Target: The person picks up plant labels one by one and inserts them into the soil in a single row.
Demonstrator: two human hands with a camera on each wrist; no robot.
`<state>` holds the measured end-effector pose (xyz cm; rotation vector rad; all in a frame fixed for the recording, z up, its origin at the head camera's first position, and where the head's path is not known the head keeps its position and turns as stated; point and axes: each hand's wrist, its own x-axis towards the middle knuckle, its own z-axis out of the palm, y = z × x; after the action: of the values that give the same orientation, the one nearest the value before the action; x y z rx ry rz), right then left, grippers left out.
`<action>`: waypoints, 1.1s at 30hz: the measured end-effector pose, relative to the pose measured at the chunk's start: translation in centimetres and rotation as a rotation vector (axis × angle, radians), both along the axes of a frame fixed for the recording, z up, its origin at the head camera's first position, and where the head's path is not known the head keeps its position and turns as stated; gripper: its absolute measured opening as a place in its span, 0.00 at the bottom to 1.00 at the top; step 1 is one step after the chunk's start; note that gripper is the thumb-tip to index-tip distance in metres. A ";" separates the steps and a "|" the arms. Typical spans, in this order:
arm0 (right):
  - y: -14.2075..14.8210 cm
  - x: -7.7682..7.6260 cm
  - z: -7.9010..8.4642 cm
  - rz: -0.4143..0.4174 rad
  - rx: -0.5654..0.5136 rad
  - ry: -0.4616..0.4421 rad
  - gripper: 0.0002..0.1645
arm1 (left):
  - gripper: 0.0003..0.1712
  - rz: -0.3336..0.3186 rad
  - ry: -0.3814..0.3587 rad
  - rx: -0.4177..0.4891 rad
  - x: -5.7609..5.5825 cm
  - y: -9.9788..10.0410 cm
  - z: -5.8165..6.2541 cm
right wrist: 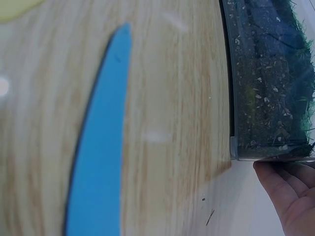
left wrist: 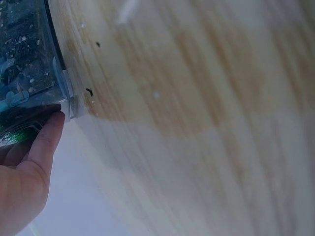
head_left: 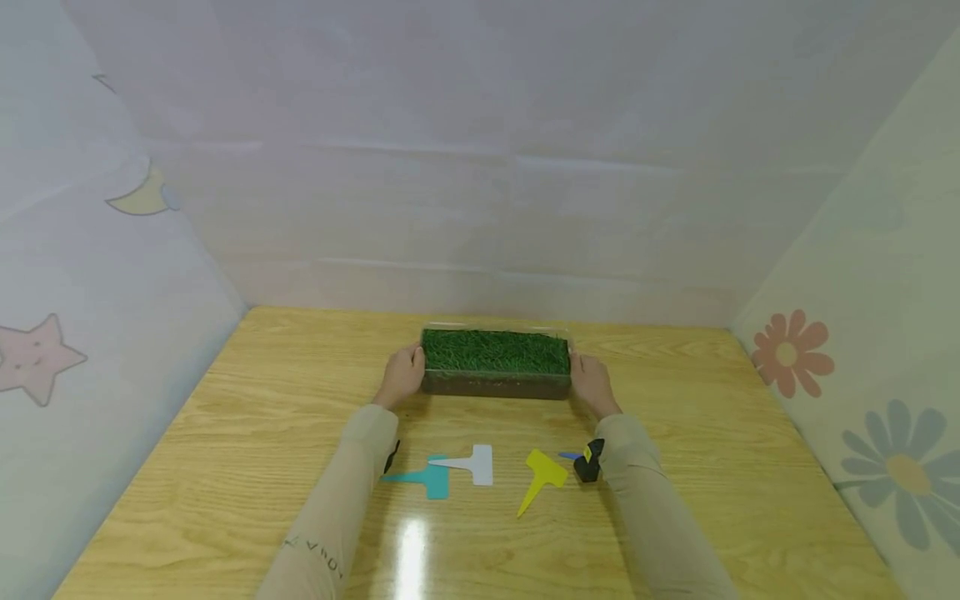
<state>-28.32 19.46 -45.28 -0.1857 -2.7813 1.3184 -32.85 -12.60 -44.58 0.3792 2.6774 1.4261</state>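
A clear rectangular planter box (head_left: pixel 495 386) of dark soil, topped with green grass (head_left: pixel 495 350), is near the back of the wooden table. At its left end my left hand (head_left: pixel 402 373) holds the box, with a finger along the end wall in the left wrist view. My right hand (head_left: pixel 594 383) holds the opposite end; in the right wrist view its fingertips press against the lower end wall. Nearer me lie T-shaped plant labels: a teal label (head_left: pixel 437 481), a white label (head_left: pixel 482 465) partly over it, a yellow label (head_left: pixel 547 473) and a blue label (right wrist: pixel 101 142), mostly hidden by my right wrist in the head view.
The wooden table (head_left: pixel 247 467) meets a pale cloth backdrop (head_left: pixel 480 208) just behind the box. Printed cloth walls stand on both sides. Small dark crumbs (left wrist: pixel 89 92) lie on the tabletop near the box's left end.
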 end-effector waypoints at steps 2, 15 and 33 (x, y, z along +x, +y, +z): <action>0.0 0.0 0.0 0.002 0.002 -0.002 0.26 | 0.24 0.002 -0.005 0.001 0.0 0.0 0.0; 0.0 -0.3 -0.2 -0.003 0.007 0.015 0.25 | 0.23 0.001 -0.013 0.023 -0.6 0.0 -0.3; -0.1 0.2 -0.3 0.005 0.030 0.037 0.27 | 0.23 0.007 -0.013 -0.012 -0.5 0.0 0.0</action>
<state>-28.13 19.38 -45.59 -0.1518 -2.7707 1.2673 -33.37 -12.59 -44.62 0.3592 2.6788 1.4085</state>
